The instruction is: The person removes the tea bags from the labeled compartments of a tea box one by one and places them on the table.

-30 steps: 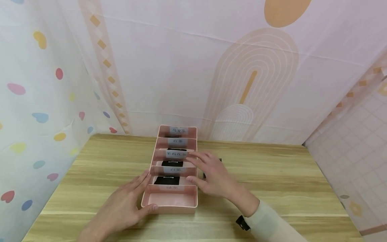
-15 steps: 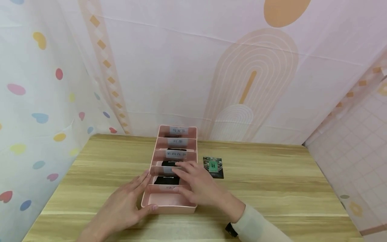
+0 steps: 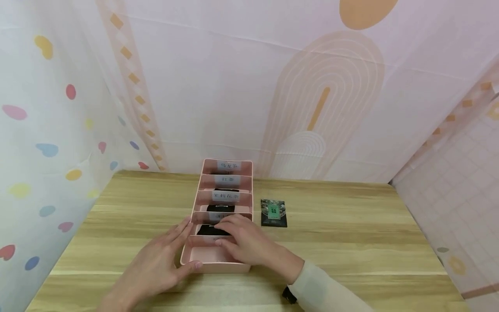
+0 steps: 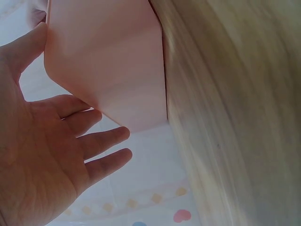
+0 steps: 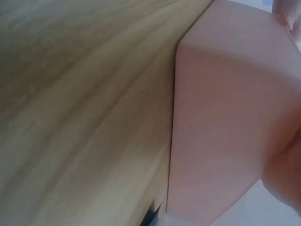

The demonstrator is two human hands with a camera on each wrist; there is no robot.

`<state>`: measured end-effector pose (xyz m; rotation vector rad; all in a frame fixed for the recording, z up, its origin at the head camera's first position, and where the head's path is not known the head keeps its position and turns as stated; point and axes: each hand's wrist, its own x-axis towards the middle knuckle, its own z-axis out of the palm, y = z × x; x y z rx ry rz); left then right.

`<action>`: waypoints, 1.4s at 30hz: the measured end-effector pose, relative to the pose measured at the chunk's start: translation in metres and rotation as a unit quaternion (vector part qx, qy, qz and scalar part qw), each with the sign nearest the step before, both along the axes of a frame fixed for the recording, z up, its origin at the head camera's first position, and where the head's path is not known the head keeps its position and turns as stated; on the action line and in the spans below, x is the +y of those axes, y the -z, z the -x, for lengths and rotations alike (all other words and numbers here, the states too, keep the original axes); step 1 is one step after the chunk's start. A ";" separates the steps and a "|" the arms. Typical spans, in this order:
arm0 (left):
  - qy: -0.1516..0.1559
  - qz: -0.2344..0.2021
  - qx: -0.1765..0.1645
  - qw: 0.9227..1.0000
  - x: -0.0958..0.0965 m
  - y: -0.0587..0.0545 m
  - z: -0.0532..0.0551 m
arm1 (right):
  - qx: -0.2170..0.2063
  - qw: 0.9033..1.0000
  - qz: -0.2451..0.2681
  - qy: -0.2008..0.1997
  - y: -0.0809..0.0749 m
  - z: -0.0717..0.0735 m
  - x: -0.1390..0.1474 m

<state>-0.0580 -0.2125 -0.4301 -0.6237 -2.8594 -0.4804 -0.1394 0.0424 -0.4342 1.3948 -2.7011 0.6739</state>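
A long pink box with dividers stands on the table, paper labels on its inner walls. My left hand rests against its near left corner, thumb on the front rim. In the left wrist view those fingers are fairly straight along the pink wall. My right hand reaches over the box's right edge. Its fingertips overlap a black packet in the second compartment from the front, with the thumb apart at the front divider. The right wrist view shows mostly the box's outer side.
Right of the box a black sachet with a green label lies flat on the wooden table. Another black packet sits in the third compartment. A patterned cloth backdrop rises behind the table.
My right hand has moved left and nearer, from the box's right edge into the second compartment. The sachet on the table has come fully into sight. My left hand stays put.
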 end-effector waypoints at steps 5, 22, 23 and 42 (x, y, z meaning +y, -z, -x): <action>-0.002 -0.001 0.003 1.000 -0.001 0.001 0.001 | -0.005 1.000 0.016 0.004 0.002 0.002 -0.003; -0.007 0.002 -0.004 1.000 0.001 0.001 0.000 | -0.002 1.000 0.019 0.010 0.002 0.000 -0.005; -0.007 0.001 -0.003 1.000 0.001 0.001 0.000 | -0.004 1.000 0.018 0.011 0.002 0.000 -0.005; -0.008 -0.001 0.001 1.000 0.001 0.001 -0.001 | -0.108 0.983 0.138 0.047 0.001 -0.001 -0.005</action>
